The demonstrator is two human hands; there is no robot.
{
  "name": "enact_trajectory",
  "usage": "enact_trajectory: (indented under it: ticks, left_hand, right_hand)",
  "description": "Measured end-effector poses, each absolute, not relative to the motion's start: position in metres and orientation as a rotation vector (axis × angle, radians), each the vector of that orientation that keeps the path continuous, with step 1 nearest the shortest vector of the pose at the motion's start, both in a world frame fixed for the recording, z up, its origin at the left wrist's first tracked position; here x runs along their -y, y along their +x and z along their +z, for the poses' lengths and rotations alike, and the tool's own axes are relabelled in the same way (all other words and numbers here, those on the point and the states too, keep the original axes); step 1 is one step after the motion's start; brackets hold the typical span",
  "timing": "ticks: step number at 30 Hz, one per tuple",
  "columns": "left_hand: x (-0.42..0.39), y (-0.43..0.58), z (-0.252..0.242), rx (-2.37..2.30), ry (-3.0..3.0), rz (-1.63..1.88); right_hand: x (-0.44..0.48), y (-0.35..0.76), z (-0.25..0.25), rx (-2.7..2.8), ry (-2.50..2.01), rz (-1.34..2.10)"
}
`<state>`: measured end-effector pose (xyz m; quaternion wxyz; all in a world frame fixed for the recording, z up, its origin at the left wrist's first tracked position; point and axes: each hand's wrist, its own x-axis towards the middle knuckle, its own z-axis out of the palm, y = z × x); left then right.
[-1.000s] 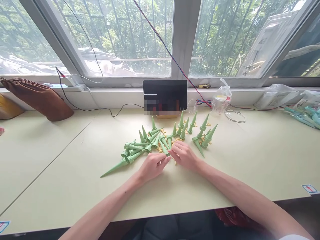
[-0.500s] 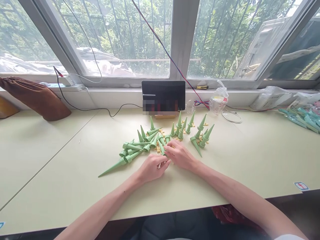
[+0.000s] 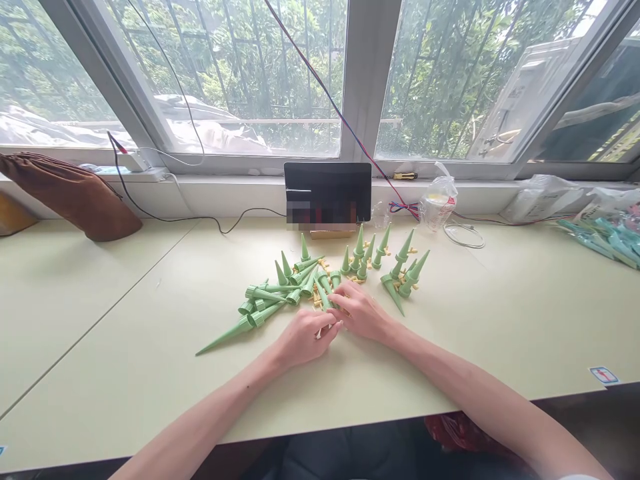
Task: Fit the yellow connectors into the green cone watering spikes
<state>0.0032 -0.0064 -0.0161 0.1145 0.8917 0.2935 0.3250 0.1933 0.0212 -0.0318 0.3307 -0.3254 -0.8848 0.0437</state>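
Observation:
My left hand (image 3: 311, 333) and my right hand (image 3: 361, 311) meet at the near edge of a pile of green plastic watering spikes (image 3: 273, 293). The fingers of both are bent and drawn together, with their tips almost touching. Whatever lies between the fingertips is too small and too covered to make out. One green spike (image 3: 323, 293) lies right behind the fingers. Small yellow valves (image 3: 317, 297) are scattered among the loose spikes. To the right, several spikes with yellow valves fitted (image 3: 404, 250) stand on their wide ends, and one leans downward.
A dark tablet (image 3: 327, 190) leans at the back of the pale table (image 3: 125, 373). A brown drawstring bag (image 3: 95, 200) lies far left. At the back right are a plastic bag with a cup (image 3: 439, 200), a coiled white cable (image 3: 464, 235) and bagged teal pieces (image 3: 607, 233).
Both hands stay at the same spot with barely any finger movement. The view shifts very slightly; the spikes and valves look unmoved.

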Motion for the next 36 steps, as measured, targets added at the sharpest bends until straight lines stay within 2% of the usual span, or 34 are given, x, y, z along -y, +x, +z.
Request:
enact_trajectory:
  ticks: [36]
  left_hand:
    - [0.0056,0.0022,-0.0197,-0.916,2.650,0.901]
  right_hand:
    - [-0.0224,0.1952,-0.0331,2.267,-1.002,0.134]
